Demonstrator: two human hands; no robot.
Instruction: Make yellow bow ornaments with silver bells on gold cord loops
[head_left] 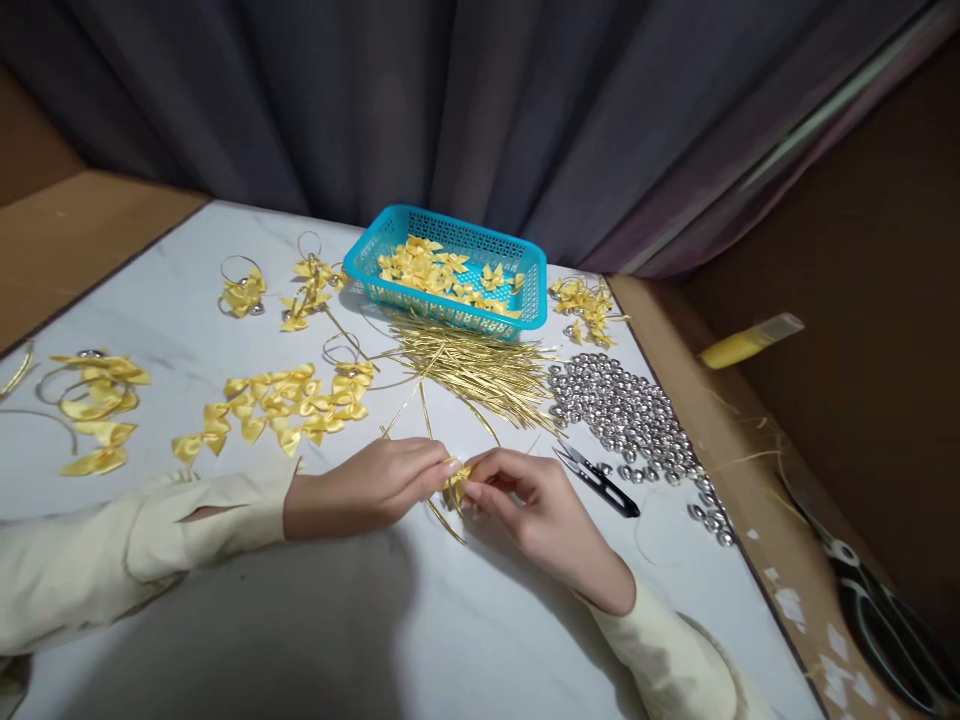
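Fingers of my left hand (390,482) and my right hand (529,500) meet over the table, both pinching a small yellow ribbon bow (456,482) between them. A gold cord (446,522) sticks out below the bow, and more cord ends show above my left hand. The fingertips partly cover the bow, so its knot is hidden. Just beyond my hands lies a heap of gold cords (480,370). Close to my right hand rest black thread snips (600,482), their blades pointing to the far left.
A blue basket (536,290) with yellow bows stands at the back. Loose bows (289,405) lie left; silver bells (622,410) are piled right. Bows with cord loops (244,290) sit farther out. Large scissors (885,620) and a yellow tube (750,340) are beyond the right edge.
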